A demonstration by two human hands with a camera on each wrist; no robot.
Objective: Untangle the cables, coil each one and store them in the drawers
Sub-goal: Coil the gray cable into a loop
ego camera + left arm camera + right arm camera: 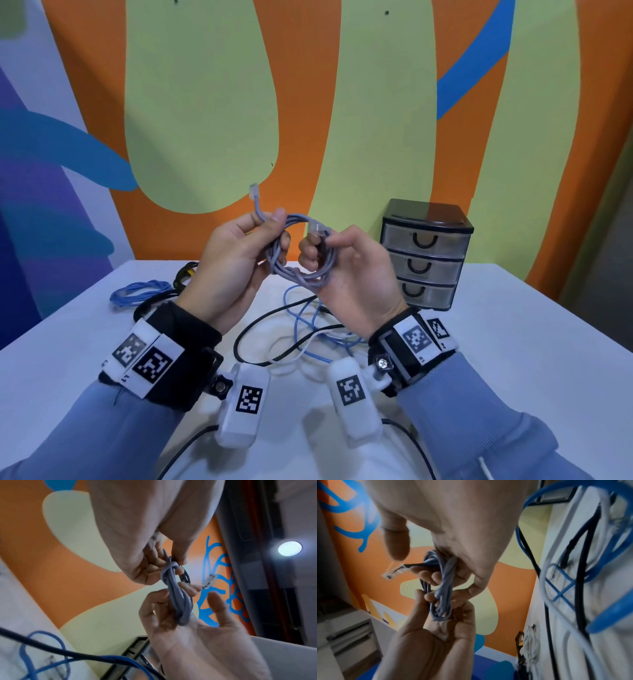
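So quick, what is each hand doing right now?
Left hand: fingers curled round the coiled grey network cable.
Right hand: fingers gripping the same coil's other side.

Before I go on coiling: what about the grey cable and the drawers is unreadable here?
- Drawers: head view, frosted fronts hide the contents.
- Grey cable: all views, fingers of the left hand and right hand cover the loops, so no count.
- Pile of loose cables: the wrists hide part.
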